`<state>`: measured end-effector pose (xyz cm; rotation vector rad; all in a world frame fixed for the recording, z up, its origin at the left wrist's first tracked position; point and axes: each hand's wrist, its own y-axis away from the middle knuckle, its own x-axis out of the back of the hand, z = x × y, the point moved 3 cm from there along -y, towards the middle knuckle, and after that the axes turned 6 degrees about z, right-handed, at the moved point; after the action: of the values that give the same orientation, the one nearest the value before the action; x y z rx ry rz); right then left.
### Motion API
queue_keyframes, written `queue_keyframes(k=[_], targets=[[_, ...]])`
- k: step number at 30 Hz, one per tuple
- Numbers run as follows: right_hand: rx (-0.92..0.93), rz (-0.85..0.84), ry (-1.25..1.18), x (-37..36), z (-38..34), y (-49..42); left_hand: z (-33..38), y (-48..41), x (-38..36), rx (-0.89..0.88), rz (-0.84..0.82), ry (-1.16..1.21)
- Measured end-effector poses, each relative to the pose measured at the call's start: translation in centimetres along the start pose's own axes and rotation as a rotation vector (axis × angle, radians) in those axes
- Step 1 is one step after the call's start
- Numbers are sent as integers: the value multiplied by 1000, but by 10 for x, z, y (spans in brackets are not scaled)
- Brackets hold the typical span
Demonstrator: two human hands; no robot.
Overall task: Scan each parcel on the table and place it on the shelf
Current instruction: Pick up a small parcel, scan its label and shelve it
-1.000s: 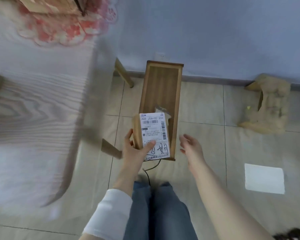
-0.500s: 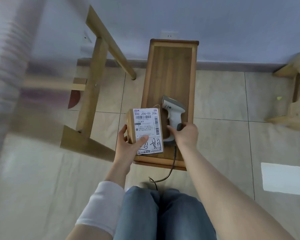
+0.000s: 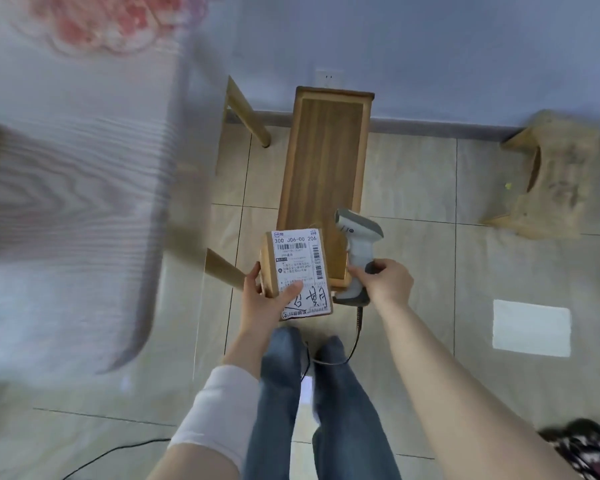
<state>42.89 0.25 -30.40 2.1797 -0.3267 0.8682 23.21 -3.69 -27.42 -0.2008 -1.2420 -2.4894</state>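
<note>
While the blurred table [image 3: 66, 202] fills the left, the left hand [image 3: 262, 306] clasps the labelled parcel [image 3: 297, 271], thumb on its label; just right, the right hand [image 3: 385, 284] grips the scanner [image 3: 359, 251] over the wooden shelf [image 3: 326, 161].

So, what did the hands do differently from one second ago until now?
The right hand, empty and open a second ago, reached to the wooden stand, closed its grip on the scanner and is now lifting it off the stand's near end, cable hanging below. The left hand kept the parcel as it was, label facing up.
</note>
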Motion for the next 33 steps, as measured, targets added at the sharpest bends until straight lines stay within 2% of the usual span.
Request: queue_keyframes(k=[5,16,21,26,33], targets=[[85,18,-26,71,-5,61,30,91,16,-88,-33,11],[313,59,-82,161,-76,154,77,208,68,-304,-31,285],[410,-5,-123,173,-107,206,103,239,126,-398,25,384],[580,-43,-187,178,-160,262,124,254,208,-485,165,489],[726,-140,-199,131,-230,344,116,252,322,-517,269,590]])
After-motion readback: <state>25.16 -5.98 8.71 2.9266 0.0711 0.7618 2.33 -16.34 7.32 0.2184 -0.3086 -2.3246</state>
